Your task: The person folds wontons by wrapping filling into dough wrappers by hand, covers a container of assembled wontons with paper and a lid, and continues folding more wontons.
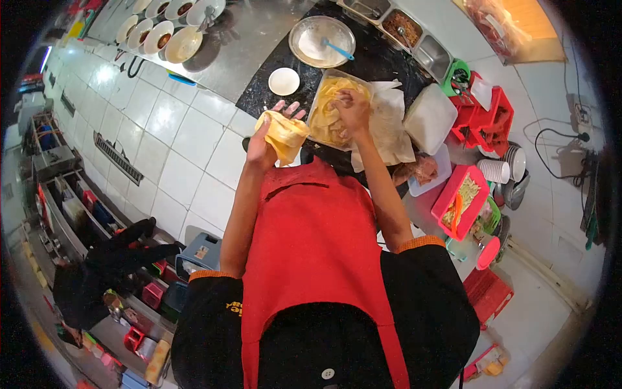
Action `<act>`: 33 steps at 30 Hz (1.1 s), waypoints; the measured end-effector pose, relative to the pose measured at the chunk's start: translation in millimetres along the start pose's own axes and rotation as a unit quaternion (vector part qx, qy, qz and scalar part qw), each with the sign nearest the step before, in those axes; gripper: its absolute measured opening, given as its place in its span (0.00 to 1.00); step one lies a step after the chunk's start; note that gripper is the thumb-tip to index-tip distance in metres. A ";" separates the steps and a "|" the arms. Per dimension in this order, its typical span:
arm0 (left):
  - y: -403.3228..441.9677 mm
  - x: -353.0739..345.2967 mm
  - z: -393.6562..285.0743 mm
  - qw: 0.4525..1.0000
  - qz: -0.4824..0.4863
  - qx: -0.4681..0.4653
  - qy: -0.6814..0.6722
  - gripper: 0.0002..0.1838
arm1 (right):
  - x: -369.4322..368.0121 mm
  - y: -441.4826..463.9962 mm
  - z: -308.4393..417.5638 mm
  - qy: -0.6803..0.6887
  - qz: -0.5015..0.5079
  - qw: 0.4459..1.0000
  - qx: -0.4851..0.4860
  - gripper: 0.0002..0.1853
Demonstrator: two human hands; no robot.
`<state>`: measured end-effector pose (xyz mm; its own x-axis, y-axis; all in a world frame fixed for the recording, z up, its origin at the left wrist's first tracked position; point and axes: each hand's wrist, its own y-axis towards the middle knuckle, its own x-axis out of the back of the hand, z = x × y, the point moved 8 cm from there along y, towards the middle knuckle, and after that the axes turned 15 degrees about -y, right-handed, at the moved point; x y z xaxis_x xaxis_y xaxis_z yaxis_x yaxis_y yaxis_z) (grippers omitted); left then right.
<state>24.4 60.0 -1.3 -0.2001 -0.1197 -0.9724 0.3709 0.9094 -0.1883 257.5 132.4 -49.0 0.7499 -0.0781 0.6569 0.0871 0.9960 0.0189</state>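
Note:
My left hand (262, 148) holds a folded stack of thin yellow dough sheets (287, 135), the thumb over it and fingertips showing beyond its far edge. My right hand (354, 111) is over a clear rectangular container (313, 134) filled with more yellow dough sheets (326, 117). Its fingers are curled together at the pile, and what they grip is hidden. A small white bowl (284, 82) stands just beyond my left hand. Past the container sits a round metal bowl (299, 40) with white contents and a blue-handled utensil (339, 50).
Crumpled brown paper (387, 133) lies right of the container, beside a white block-like box (429, 118). Metal food pans (433, 57) line the back. Several white bowls (184, 45) stand on the steel counter (243, 32). Red baskets (483, 120) are at right. Another person (97, 279) bends at lower left.

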 end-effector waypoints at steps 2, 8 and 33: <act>1.9 0.9 -2.0 1.000 -0.005 -0.011 -0.003 0.30 | 28.3 -12.5 39.1 -0.151 -0.157 0.972 0.090 0.18; 5.5 8.8 -7.8 0.999 -0.030 -0.033 0.031 0.30 | -0.2 -41.4 116.0 -0.007 -0.016 0.987 0.159 0.15; -11.4 77.5 -53.4 0.982 -0.103 -0.150 0.059 0.25 | -77.3 -38.6 178.9 0.059 0.100 0.965 0.237 0.13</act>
<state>-43.7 61.6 -67.2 -0.3534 -0.2832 -0.8916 0.0320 0.9489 -0.3141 78.9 107.7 34.4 0.7926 0.1407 0.5933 -0.3553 0.8973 0.2620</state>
